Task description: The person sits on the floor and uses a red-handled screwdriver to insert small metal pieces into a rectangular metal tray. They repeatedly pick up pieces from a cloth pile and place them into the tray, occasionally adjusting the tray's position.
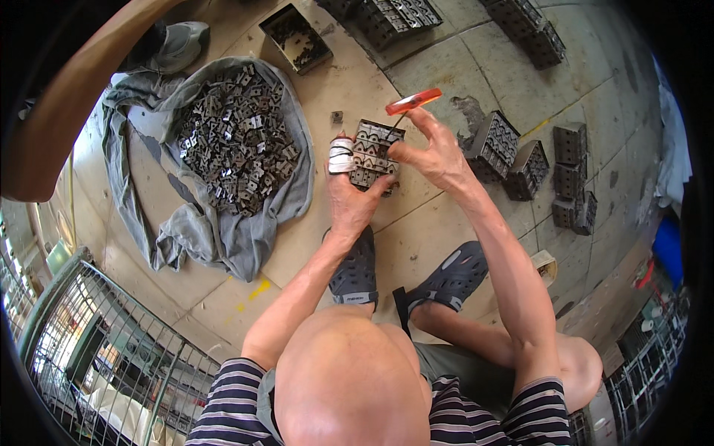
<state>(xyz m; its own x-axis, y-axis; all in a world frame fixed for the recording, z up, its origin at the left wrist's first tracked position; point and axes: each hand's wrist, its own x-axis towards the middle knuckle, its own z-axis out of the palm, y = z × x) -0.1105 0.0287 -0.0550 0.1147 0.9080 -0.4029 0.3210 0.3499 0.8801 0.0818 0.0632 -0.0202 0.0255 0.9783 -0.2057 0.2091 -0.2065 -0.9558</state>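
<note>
Left hand: the left hand (349, 195) grips a stacked metal block (374, 154) from below, a white-taped finger against its left edge.
Right hand: the right hand (431, 154) pinches a red-handled screwdriver (411, 102), tip down on the block's top.
Block position: held above the concrete floor (416, 238), ahead of the grey clogs (357, 271).
Surroundings: a heap of loose metal brackets (234, 137) lies on a grey cloth (201, 238) to the left; finished blocks (520, 160) stand to the right; a metal tray (295, 37) sits beyond.

The left hand (349, 197) hides the metal block's (375, 152) lower left side.
</note>
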